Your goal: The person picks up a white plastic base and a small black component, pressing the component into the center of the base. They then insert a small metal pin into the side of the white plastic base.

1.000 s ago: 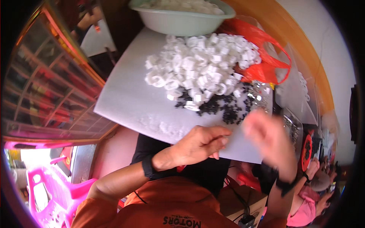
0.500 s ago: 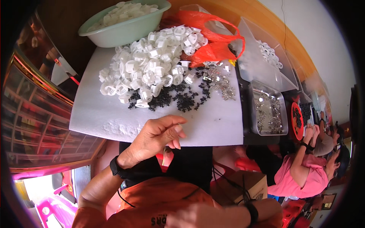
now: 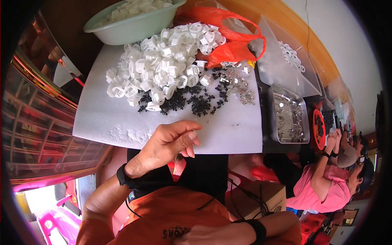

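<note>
My left hand is over the near edge of the pale foam-like sheet on the table. Its fingers are curled in, thumb close to the forefinger; anything inside is too small or hidden to make out. My right hand lies low against my orange shirt, its fingers blurred and partly cut off by the lower edge. Beyond the left hand are a heap of white round plastic parts, small black cross-shaped pieces and small shiny metal parts.
A pale green basin of white parts stands far left, beside a red plastic bag. On the right are a clear bin, a metal tray of small parts and a red bowl. A person in pink sits beyond.
The view has tilted slightly, so the table sits a little higher. My left hand keeps its pose; the right hand has shifted slightly right and down along the shirt.
</note>
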Available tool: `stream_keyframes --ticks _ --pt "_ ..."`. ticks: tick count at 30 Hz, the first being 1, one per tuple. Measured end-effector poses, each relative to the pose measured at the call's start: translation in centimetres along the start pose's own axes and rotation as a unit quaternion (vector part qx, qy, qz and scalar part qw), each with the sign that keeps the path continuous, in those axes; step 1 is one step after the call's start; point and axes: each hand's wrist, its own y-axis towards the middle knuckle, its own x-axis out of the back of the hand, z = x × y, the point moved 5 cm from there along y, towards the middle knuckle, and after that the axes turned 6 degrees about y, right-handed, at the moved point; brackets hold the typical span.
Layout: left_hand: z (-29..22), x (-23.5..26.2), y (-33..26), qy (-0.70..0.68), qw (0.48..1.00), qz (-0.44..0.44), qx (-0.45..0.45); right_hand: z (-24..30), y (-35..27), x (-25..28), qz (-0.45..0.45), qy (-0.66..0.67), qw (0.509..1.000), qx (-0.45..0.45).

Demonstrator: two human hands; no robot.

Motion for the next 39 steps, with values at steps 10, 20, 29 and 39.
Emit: stream_keyframes --ticks 10,20,29,39 --pt "0.2 0.1 0.2 -0.009 1.000 0.014 -0.002 -7.0 -3.6 20.6 -0.308 -0.109 0.906 -0.269" --pt "0.0 0.0 0.3 -0.026 0.999 0.020 -0.010 -14.6 -1.8 26.2 -0.345 -0.362 0.816 -0.288" --pt "-0.5 0.3 0.3 -0.054 0.998 -0.016 -0.018 -11.0 -2.2 24.7 -0.361 -0.174 0.855 -0.330" --pt "-0.4 0.5 0.2 -0.026 0.998 -0.015 -0.058 -11.4 -2.1 16.7 -0.318 0.194 0.872 -0.317"
